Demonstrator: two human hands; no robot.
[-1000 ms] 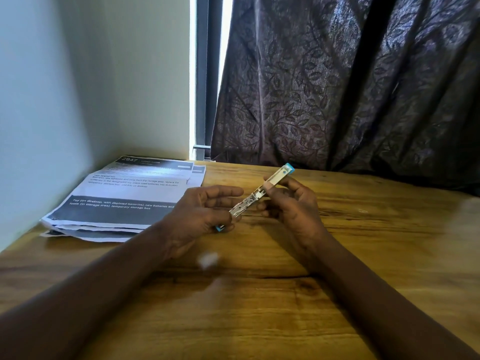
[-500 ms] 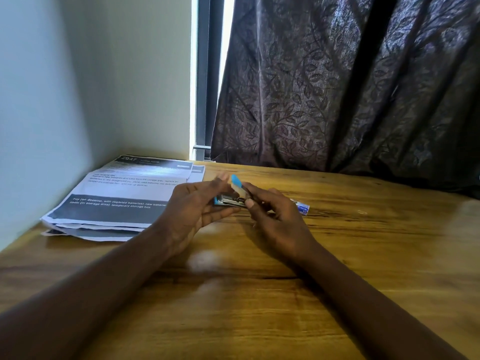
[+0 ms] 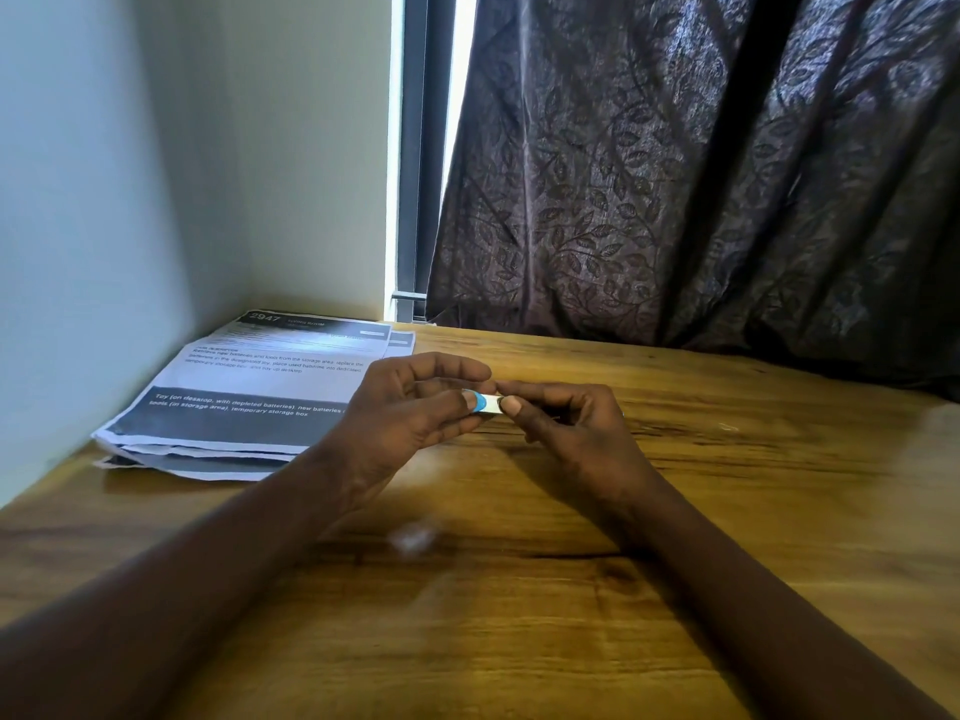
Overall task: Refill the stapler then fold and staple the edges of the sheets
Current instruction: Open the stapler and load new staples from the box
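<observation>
The stapler (image 3: 485, 403) is between my two hands, held a little above the surface (image 3: 649, 615) near its middle. Only a short piece of it shows: a blue rounded end and a white part beside it. The rest is hidden behind my fingers, so I cannot tell whether it is folded open or closed.

My left hand (image 3: 410, 407) grips the blue end, thumb pressed against it and the other fingers curled over the top. My right hand (image 3: 566, 423) pinches the white end between thumb and forefinger, the remaining fingers tucked in below. Both forearms reach in from the near edge.

To the left of my left hand lies a loose stack of printed sheets (image 3: 249, 397), flat on the surface, with dark bands and white text, their edges not quite lined up. The stack sits in the corner against the pale wall (image 3: 104, 200).

On the wood nearer to me is a pale blurred smudge (image 3: 413, 537); I cannot tell what it is. Behind the surface hangs a dark leaf-patterned curtain (image 3: 701, 174), with a strip of window frame (image 3: 415, 148) showing at its left.
</observation>
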